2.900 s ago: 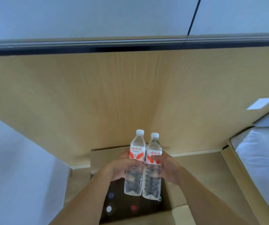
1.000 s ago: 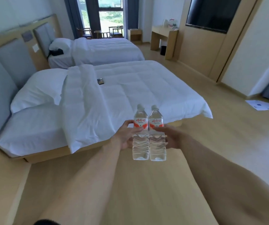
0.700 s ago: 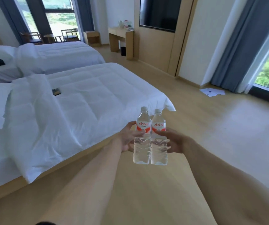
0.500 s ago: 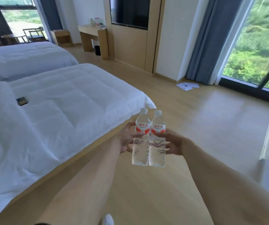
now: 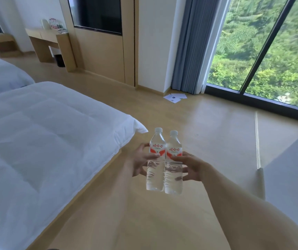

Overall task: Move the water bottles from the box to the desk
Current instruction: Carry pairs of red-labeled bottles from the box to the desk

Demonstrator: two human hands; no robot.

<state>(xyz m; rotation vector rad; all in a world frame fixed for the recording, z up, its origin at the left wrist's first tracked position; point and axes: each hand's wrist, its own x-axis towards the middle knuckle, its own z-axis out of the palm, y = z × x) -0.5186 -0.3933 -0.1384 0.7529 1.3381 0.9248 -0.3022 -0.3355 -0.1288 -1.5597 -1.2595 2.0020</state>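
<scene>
Change since earlier frames: the view has swung from the wooden wall above the box, past the beds, round to the window side of the room; the box is now out of view. The two clear plastic water bottles with white caps and red-and-white labels are held the same way throughout.
Meaning for task: judged as mid-carry. The bottles are out of the box and not yet set down.
Left hand (image 5: 141,162): curled round the left bottle (image 5: 156,159) at and just below the label, thumb across its front.
Right hand (image 5: 192,168): curled round the right bottle (image 5: 173,162) at the same height, thumb on the label's lower edge.
Bottle position: both upright, side by side and touching, held in the air in front of the body over the light wooden floor (image 5: 207,134), just beside the corner of the white-quilted bed (image 5: 45,141).
Bottle appearance: full or nearly full of clear water, ribbed lower bodies, caps on, labels facing the camera with red script.
Destination: a light wooden desk (image 5: 54,44) stands against the far wall at upper left, well apart from the bottles; small items sit on it, too small to identify. Likely the target, though this is a judgement.
Other: white papers (image 5: 175,97) on the floor by the grey curtain (image 5: 193,44).
</scene>
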